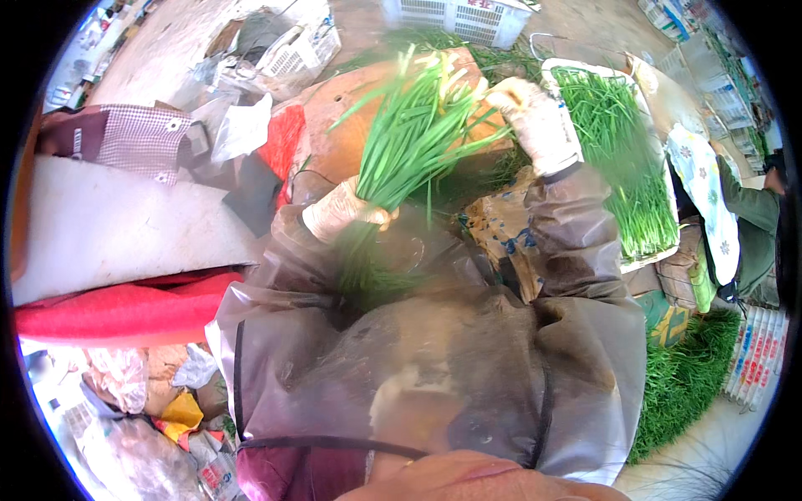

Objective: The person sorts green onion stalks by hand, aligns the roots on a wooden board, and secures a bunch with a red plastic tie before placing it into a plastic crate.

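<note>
My left hand [348, 210], in a pale glove, is closed around a bunch of long green chives [407, 147]. Their pale stem ends fan out at the top, away from me, while the leaf tips hang blurred below my fist. At the upper right of the bunch, my gloved right hand [526, 113] has its fingers curled beside the pale ends. Whether a stem is pinched in those fingers cannot be made out. Under the bunch is a worn wooden board [338, 100], and red netting or string [282, 141] lies at its left edge.
A white crate of chives [617, 163] stands to my right, with a green heap [686, 376] on the floor behind it. Beyond the board are a white plastic crate [460, 22] and loose greens. A white slab [125, 225] is at left. Another person's sleeve [758, 219] shows far right.
</note>
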`<state>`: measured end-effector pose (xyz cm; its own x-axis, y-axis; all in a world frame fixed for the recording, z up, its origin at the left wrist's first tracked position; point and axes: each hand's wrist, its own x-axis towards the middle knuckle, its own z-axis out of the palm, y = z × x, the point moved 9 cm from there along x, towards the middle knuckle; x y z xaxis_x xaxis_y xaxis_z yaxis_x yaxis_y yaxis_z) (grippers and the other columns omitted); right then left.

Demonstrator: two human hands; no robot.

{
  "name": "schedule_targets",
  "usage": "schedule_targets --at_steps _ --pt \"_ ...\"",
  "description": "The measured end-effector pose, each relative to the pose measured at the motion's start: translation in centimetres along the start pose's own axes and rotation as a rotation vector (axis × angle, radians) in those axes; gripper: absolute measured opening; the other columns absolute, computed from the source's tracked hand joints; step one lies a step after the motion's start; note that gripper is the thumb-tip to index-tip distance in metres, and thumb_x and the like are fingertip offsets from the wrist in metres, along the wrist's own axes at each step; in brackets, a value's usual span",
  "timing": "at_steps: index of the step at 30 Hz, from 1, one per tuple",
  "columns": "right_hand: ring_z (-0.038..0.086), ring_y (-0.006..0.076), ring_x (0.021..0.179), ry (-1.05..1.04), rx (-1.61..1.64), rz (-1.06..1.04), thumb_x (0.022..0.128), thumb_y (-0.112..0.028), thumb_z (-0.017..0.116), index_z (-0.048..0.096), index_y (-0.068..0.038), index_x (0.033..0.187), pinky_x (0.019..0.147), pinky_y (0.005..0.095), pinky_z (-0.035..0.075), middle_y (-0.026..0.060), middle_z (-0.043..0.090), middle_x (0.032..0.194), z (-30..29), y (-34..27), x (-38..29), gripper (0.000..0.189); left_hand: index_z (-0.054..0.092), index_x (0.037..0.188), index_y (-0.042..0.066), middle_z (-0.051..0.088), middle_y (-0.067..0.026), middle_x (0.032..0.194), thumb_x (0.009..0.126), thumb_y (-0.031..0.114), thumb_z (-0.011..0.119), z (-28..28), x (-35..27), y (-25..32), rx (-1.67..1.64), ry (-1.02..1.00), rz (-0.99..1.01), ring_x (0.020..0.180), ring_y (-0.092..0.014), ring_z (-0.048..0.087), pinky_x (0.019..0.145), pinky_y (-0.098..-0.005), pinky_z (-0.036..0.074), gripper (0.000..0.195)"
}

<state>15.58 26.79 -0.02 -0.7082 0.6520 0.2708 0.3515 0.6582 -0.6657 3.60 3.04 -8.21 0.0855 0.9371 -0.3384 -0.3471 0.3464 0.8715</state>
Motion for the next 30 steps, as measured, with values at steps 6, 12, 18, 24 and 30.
schedule_targets --at_steps 6,12,18,24,30 --pt "0.054 0.0062 0.069 0.057 0.706 0.154 0.093 -0.025 0.057 0.067 -0.004 0.099 0.062 0.0215 0.044 -0.0014 0.062 0.079 -2.3 0.9 -0.8 0.024 0.061 0.099 0.003 0.062 -0.0046 0.082 0.068 0.010 0.079 -0.9 -2.5 -1.4 0.027 0.031 -0.042 0.070 -0.014 0.058 0.061 -0.0272 0.046 0.036" --pt "0.057 0.0201 0.069 -0.469 0.338 0.123 0.089 -0.038 0.060 0.061 -0.001 0.101 0.060 0.0334 0.043 0.0093 0.059 0.083 9.2 -3.8 -4.0 0.038 0.057 0.116 0.004 0.061 -0.0028 0.091 0.068 0.008 0.079 0.1 -2.9 -1.3 0.132 0.033 0.003 0.081 -0.012 0.057 0.071 -0.0267 0.046 0.053" --pt "0.028 0.0032 0.037 -0.355 1.534 0.310 0.099 -0.022 0.049 0.059 0.003 0.101 0.034 0.0205 0.023 -0.0094 0.032 0.050 4.4 -4.0 -5.9 0.027 0.058 0.115 0.005 0.063 -0.0028 0.094 0.067 0.012 0.083 -0.6 -6.4 -1.1 0.223 0.014 -0.028 0.087 -0.014 0.057 0.076 -0.0279 0.046 0.055" --pt "0.056 0.0156 0.068 -0.258 0.556 0.225 0.092 -0.028 0.060 0.053 0.004 0.123 0.064 0.0273 0.046 0.0050 0.058 0.076 0.9 7.9 -4.2 0.045 0.058 0.115 0.004 0.063 -0.0020 0.095 0.067 0.005 0.080 0.2 -8.4 0.0 0.154 0.057 -0.019 0.088 -0.012 0.056 0.078 -0.0280 0.046 0.053" --pt "0.047 0.0279 0.123 0.005 -0.041 -0.475 0.076 -0.033 0.072 0.053 -0.017 0.129 0.103 0.0380 0.039 0.0126 0.058 0.124 3.3 -9.9 -6.8 0.058 0.045 0.136 0.005 0.053 -0.0027 0.126 0.068 0.005 0.079 1.0 -8.3 -0.6 0.215 -0.029 -0.003 0.115 -0.013 0.047 0.098 -0.0293 0.036 0.076"
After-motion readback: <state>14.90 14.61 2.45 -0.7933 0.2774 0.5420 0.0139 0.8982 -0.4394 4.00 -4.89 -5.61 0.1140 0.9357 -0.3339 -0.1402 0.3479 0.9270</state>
